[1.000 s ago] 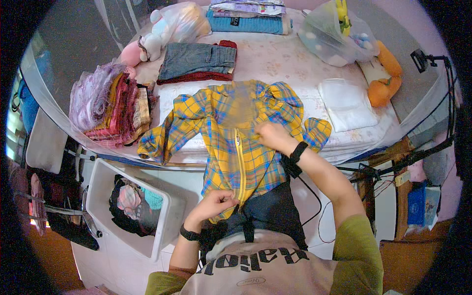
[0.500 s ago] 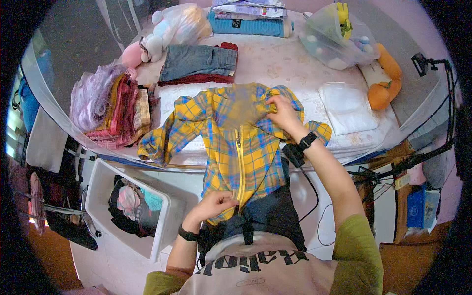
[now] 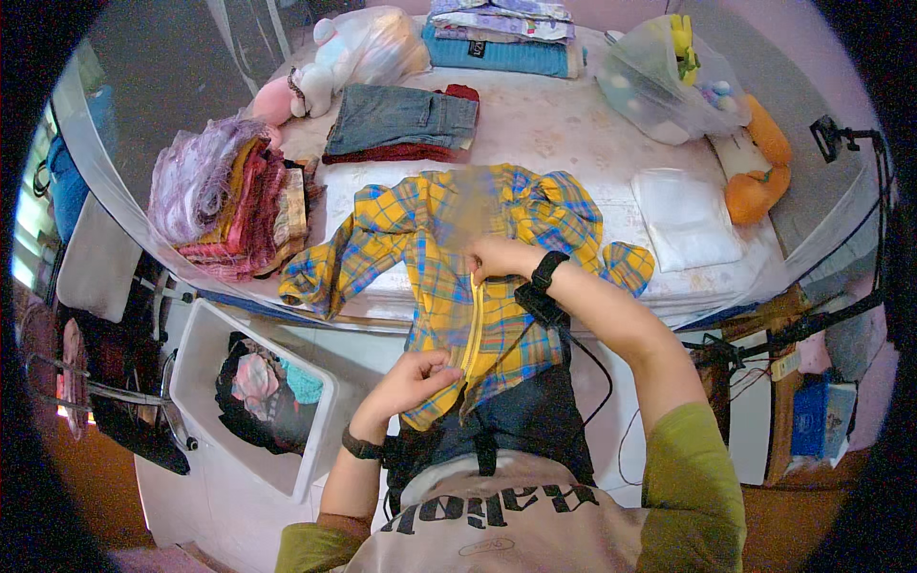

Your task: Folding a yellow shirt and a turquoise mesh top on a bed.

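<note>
Two bare hands, well apart, one toward each end of a yellow zipper (image 3: 477,325). Right hand (image 3: 503,258) closed on the top end; any pull tab is hidden by the fingers. Left hand (image 3: 411,380) pinches the yellow-and-blue plaid shirt (image 3: 439,306) beside the zipper's lower end. Shirt lies zipper side up, shoulders and sleeves on the bed (image 3: 554,124), hem hanging past the edge over dark trousers (image 3: 540,411). My reading: keep the lower end taut, work straight along the teeth, hold loose cloth clear.
</note>
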The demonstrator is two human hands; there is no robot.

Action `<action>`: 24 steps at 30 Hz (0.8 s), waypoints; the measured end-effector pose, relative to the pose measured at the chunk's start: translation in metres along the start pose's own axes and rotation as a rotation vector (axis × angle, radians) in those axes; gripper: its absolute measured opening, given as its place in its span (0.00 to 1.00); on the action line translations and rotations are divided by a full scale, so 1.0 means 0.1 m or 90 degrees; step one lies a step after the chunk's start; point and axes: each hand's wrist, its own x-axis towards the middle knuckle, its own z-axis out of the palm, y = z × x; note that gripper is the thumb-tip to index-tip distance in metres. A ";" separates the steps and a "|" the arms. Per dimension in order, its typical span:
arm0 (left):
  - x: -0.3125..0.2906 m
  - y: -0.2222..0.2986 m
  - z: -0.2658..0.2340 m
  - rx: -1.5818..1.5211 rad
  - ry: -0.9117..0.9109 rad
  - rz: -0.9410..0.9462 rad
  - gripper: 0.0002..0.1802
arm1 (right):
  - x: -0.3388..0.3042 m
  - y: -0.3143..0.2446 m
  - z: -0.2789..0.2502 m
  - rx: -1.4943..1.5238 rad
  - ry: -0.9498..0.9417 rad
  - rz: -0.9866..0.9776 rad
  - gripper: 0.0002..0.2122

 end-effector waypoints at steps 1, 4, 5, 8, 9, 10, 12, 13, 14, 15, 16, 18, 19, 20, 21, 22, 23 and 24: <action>-0.01 0.01 -0.01 0.000 0.000 0.001 0.17 | 0.02 0.06 0.00 -0.001 0.000 0.000 0.12; -0.03 0.00 -0.02 -0.019 -0.021 -0.021 0.17 | 0.05 0.05 -0.04 -0.028 0.011 -0.029 0.10; -0.04 0.02 -0.02 -0.002 -0.053 -0.046 0.17 | 0.02 -0.01 -0.10 -0.001 0.060 0.021 0.10; -0.05 0.00 -0.02 0.009 -0.105 -0.033 0.16 | 0.11 0.10 -0.09 0.007 0.205 0.039 0.09; -0.05 -0.02 -0.01 0.003 -0.125 0.004 0.16 | 0.14 0.15 -0.09 -0.012 0.300 0.006 0.08; -0.05 -0.06 0.01 -0.032 -0.139 0.045 0.16 | 0.13 0.21 -0.09 -0.053 0.380 0.024 0.08; -0.01 0.05 0.00 -0.004 -0.167 0.030 0.16 | 0.13 0.35 -0.17 -0.030 0.350 0.057 0.08; 0.02 0.10 -0.01 0.023 -0.192 0.012 0.16 | 0.11 0.42 -0.20 -0.004 0.317 0.087 0.08; 0.03 0.04 -0.04 0.065 -0.220 0.007 0.13 | 0.14 0.35 -0.20 -0.045 0.312 0.103 0.11; 0.01 0.01 -0.06 0.067 -0.216 0.006 0.13 | 0.12 0.30 -0.23 -0.045 0.312 0.098 0.11; -0.01 0.01 -0.09 0.081 -0.247 0.040 0.11 | 0.07 0.27 -0.27 -0.067 0.219 0.118 0.12; 0.04 0.00 -0.18 0.112 -0.305 0.168 0.11 | -0.09 0.35 -0.32 -0.052 0.156 0.096 0.15; 0.06 0.05 -0.30 0.155 -0.300 0.116 0.11 | -0.17 0.55 -0.31 -0.025 0.182 0.072 0.14; 0.09 0.02 -0.47 0.169 -0.261 0.069 0.11 | -0.25 0.44 -0.41 -0.056 0.155 0.097 0.13; 0.15 0.01 -0.63 0.184 -0.226 0.028 0.11 | -0.39 0.31 -0.54 -0.090 0.131 0.127 0.12; 0.24 0.01 -0.79 0.218 -0.163 0.029 0.11 | -0.45 0.45 -0.53 -0.115 0.129 0.120 0.12; 0.35 0.05 -0.94 0.254 -0.098 0.031 0.11 | -0.51 0.54 -0.55 -0.140 0.129 0.111 0.12; 0.49 0.11 -1.05 0.284 -0.023 0.038 0.10 | -0.57 0.53 -0.59 -0.201 0.087 0.156 0.14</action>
